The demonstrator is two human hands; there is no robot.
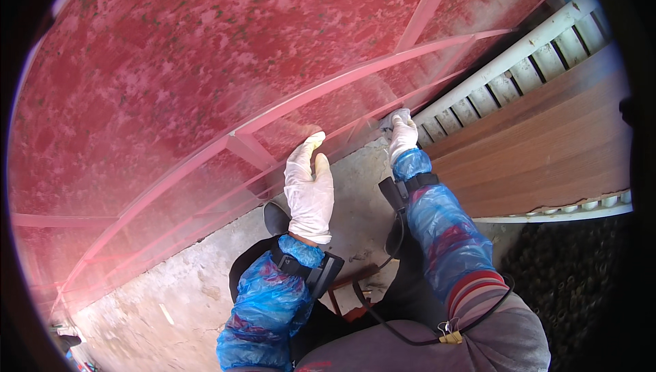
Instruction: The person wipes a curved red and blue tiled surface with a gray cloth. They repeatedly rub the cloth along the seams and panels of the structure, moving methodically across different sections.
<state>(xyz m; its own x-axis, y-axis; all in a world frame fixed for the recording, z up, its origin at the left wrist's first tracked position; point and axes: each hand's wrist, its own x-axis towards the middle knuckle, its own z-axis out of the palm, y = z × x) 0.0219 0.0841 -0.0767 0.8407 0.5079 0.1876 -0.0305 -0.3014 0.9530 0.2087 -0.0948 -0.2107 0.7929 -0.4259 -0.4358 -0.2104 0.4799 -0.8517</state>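
A large mottled red panel (215, 59) crossed by pink bars fills the upper view, with a long curved pink rail (328, 100) running over it. My left hand (310, 192), in a whitish glove, is empty. Its thumb stands apart from the fingers, and the fingertips are at the lower pink bars; whether they touch is unclear. Farther right, my right hand (403, 139), also gloved, grips a crumpled grey cloth (393, 120) at the panel's lower edge, close to the end of a white slatted frame (476, 93). Blue plastic sleeves cover both forearms.
A wood-grain board (543, 151) lies over the slatted frame at the right. Below it is a dark heap of small pieces (558, 280). Concrete floor (174, 280) runs along the panel. A black cable (379, 321) hangs near my legs, above a reddish-brown low frame (353, 277).
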